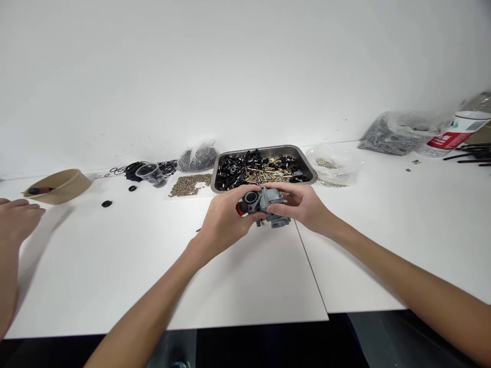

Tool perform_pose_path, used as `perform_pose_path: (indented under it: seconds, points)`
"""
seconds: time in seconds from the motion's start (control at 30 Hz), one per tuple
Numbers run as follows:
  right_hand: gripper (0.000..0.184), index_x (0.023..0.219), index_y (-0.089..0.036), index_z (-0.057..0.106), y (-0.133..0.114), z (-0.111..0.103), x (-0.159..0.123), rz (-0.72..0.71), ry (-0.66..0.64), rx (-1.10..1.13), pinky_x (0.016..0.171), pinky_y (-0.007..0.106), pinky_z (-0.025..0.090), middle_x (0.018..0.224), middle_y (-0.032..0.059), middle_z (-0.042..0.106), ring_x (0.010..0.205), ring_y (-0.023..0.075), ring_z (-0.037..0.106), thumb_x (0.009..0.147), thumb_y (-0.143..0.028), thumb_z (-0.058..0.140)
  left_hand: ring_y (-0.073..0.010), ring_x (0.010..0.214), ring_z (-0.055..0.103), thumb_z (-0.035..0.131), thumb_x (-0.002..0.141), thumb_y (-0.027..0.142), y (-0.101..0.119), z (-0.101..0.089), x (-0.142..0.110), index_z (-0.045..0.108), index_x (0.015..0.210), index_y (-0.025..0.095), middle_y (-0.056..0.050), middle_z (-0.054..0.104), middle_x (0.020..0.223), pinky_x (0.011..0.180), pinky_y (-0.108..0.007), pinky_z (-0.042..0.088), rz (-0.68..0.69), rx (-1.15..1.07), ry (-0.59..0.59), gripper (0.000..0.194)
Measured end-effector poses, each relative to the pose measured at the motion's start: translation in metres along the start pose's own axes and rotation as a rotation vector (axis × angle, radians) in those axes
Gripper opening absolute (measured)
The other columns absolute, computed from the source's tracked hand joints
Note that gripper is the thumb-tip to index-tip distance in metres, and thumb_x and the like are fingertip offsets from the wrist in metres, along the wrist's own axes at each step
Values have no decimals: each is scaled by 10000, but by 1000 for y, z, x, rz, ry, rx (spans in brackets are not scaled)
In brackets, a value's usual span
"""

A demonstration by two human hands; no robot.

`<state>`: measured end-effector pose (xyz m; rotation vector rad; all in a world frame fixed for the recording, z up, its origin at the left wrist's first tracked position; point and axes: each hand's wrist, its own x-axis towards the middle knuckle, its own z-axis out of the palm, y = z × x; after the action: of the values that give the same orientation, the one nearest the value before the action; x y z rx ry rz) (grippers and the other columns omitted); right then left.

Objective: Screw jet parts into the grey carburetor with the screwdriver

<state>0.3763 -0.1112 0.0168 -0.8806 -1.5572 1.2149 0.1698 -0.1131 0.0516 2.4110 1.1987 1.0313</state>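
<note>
A grey metal carburetor (pixel 274 202) is held up above the front of the table between my two hands. My left hand (pixel 229 212) is closed around its left side, by the round dark opening. A red and black piece (pixel 241 208) shows between that hand's thumb and fingers; most of it is hidden by the hand. My right hand (pixel 301 202) grips the carburetor's right side, thumb on the near face and fingers behind. Just beyond them lies a metal tray (pixel 312 176) of black parts and brass-coloured screws.
Left of the tray are small brass pieces (pixel 190 185), a bag of dark parts (pixel 197 157), a plastic cup (pixel 151 175) and black rings (pixel 134 171). Another person's hand (pixel 17 220) rests near a tan bowl (pixel 72 186). Bags (pixel 395 135) and a bottle (pixel 456 130) stand right.
</note>
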Motion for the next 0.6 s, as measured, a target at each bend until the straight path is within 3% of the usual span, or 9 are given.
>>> perform_pose_path:
  seconds: [0.13,0.33,0.47,0.6]
  points:
    - [583,1250,-214,675,2,4,-3,-77,46,-19,930,406,606,1226,86,663,1051,231,667,723,-401,836,-155,827,703,768,772,257,-4,-1,-1,633,1096,239,-27,757,985,657,-261,569,69,36,7,351]
    - [545,1217,-201,664,-4,0,-2,-94,-30,-49,922,407,610,1220,92,650,1043,220,663,730,-382,829,-122,703,665,728,816,333,-14,-3,-4,609,1152,238,-31,742,957,534,-217,482,227,162,37,369]
    - [547,1248,-204,616,-10,1,-2,-103,-88,-247,929,388,593,1237,93,630,1025,200,654,761,-377,798,-99,569,592,653,861,309,-19,1,-7,635,1170,238,-57,728,969,459,-220,392,321,366,20,317]
    - [553,1247,-200,608,-7,7,-6,-176,-31,-414,838,366,599,1222,98,641,930,184,649,745,-337,794,-56,469,465,589,876,244,-21,-1,-7,648,1185,275,-73,698,1044,432,-225,337,358,451,-58,316]
